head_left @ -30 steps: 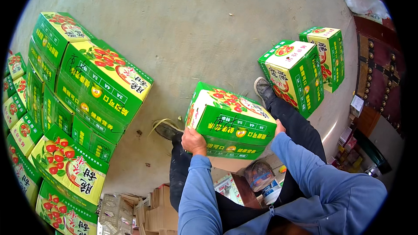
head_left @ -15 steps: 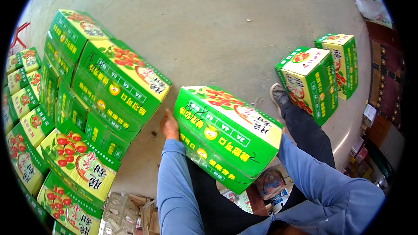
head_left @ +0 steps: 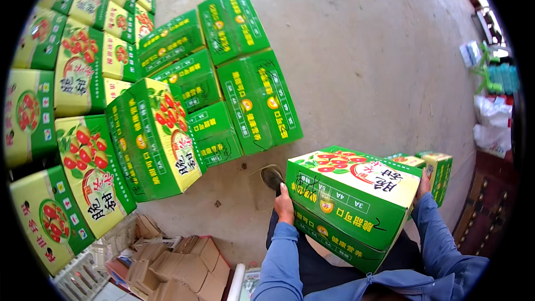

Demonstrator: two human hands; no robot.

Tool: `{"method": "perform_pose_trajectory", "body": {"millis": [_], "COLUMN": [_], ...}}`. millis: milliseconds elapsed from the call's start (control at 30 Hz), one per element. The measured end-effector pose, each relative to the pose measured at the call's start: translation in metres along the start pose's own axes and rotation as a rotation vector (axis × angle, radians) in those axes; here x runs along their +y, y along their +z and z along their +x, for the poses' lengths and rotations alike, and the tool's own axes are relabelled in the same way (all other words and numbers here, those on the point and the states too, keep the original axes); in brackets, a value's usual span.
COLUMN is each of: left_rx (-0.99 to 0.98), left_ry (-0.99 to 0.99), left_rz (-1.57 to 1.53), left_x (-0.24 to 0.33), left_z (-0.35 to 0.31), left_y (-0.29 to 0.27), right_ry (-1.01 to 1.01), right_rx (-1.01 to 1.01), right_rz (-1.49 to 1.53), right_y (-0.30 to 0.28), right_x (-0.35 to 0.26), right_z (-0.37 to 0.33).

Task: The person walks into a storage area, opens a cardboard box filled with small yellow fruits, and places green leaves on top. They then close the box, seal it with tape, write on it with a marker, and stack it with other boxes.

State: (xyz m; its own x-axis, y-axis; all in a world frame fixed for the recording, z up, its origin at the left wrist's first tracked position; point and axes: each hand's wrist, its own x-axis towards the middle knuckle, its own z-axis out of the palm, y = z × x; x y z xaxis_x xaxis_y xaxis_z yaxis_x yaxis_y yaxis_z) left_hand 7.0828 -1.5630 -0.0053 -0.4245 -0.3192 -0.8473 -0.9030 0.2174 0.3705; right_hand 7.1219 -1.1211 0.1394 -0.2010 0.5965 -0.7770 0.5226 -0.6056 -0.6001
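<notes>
A green and yellow carton (head_left: pixel 348 209) printed with red fruit is held in front of my body, its long green side facing up toward me. My left hand (head_left: pixel 284 205) grips its left end, fingers against the edge. My right hand (head_left: pixel 424 185) holds the right end, its fingers partly hidden by the carton. To the left, a similar carton (head_left: pixel 159 139) sits tilted against the stacked ones. Beside it, several green cartons (head_left: pixel 245 103) form a block on the concrete floor.
Stacked fruit cartons (head_left: pixel 83 67) fill the left side. Flattened brown cardboard (head_left: pixel 178 267) lies near a pale plastic crate (head_left: pixel 83 273). My shoe (head_left: pixel 271 178) is on the floor beside the held carton. Two more cartons (head_left: pixel 437 173) stand behind my right hand. White bags (head_left: pixel 493 122) lie at the far right.
My view and body have turned left toward the stacks, so the stacked cartons sit higher and further right in view. The carton stays between both hands. Cardboard has come into view at lower left.
</notes>
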Motion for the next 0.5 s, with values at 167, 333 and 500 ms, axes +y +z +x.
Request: {"method": "perform_pose_trajectory", "body": {"millis": [167,333,500], "left_rx": [0.011,0.059,0.234], "left_ry": [0.037,0.183,0.191], "left_rz": [-0.366,-0.481,-0.577], "left_x": [0.056,0.170,0.263], "left_z": [-0.044,-0.063,-0.045], "left_y": [-0.053,-0.140,-0.218], "right_ry": [-0.300,-0.559,-0.502], "right_rx": [-0.344,-0.569,-0.770], "right_rz": [-0.320,-0.468,-0.508], "right_y": [0.151,0.279,0.444], "right_x": [-0.151,-0.245,-0.285], "right_z": [-0.119,-0.200,-0.169]}}
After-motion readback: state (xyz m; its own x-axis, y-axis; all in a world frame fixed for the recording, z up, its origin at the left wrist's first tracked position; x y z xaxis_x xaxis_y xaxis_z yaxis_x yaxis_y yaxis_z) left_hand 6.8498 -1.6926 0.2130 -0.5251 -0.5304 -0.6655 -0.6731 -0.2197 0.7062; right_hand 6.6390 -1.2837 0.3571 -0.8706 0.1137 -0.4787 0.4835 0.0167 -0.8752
